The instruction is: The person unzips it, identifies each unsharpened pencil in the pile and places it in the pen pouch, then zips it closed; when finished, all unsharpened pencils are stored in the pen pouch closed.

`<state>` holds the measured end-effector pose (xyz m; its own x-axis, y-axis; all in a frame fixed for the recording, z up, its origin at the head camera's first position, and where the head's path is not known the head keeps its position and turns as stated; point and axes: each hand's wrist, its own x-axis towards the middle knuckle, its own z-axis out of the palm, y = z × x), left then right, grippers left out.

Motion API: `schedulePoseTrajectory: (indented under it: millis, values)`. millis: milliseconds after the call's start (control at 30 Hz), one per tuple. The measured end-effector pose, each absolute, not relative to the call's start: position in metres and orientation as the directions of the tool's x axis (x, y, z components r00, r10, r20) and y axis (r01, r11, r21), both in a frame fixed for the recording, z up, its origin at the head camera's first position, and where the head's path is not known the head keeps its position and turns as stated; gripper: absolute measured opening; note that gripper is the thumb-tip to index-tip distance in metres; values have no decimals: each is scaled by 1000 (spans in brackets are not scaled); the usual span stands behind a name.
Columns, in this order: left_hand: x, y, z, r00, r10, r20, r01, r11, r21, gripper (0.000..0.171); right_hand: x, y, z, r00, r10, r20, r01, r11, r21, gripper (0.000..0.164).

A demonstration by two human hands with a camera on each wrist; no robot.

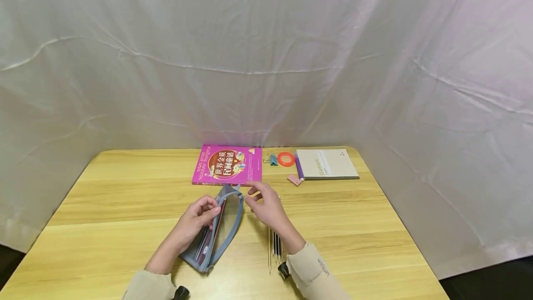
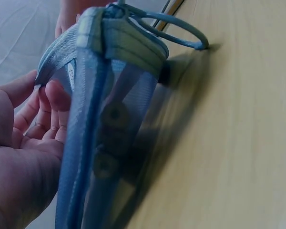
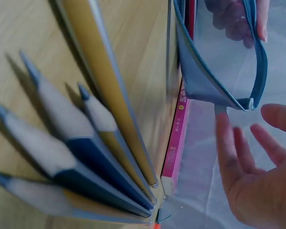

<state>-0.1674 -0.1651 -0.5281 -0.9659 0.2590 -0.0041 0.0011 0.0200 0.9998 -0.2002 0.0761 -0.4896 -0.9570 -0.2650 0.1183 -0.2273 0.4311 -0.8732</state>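
A blue-grey mesh pencil case (image 1: pixel 228 228) stands tilted on the table, its zipped mouth spread apart. Slim items, one dark red, show inside through the mesh. With thumb and fingers my left hand (image 1: pixel 193 219) pinches the near-left rim, and the left wrist view has that hand (image 2: pixel 26 152) at the edge band. At the far end of the case is my right hand (image 1: pixel 269 207), fingers parted. In the right wrist view this hand (image 3: pixel 257 186) has a fingertip at the small end tab, gripping nothing. Several pencils (image 1: pixel 276 246) lie below the right wrist.
A pink book (image 1: pixel 254 165) lies at the back of the wooden table (image 1: pixel 125 203). To its right are teal binder clips (image 1: pixel 273 160), an orange tape ring (image 1: pixel 280 163), a pink eraser (image 1: pixel 294 179), a purple marker (image 1: pixel 299 166) and a pale notebook (image 1: pixel 333 163). Grey cloth surrounds the table.
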Motion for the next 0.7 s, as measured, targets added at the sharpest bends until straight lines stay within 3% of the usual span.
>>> schedulePoseTrajectory:
  millis: [200,400,700]
  values:
    - [-168,-166,-529,-956,294,-4,9,43,999,25,-200,74,-492,-942,-334,44,-199,446,-872,30]
    - [-167,-167,-530,-951,309,-7,8,47,999,26,-201,71,-493,-942,-332,54,-184,375,-909,25]
    - [-162,-168,-529,-942,336,-17,16,95,995,26,-201,69,-494,-943,-330,35,-169,385,-907,24]
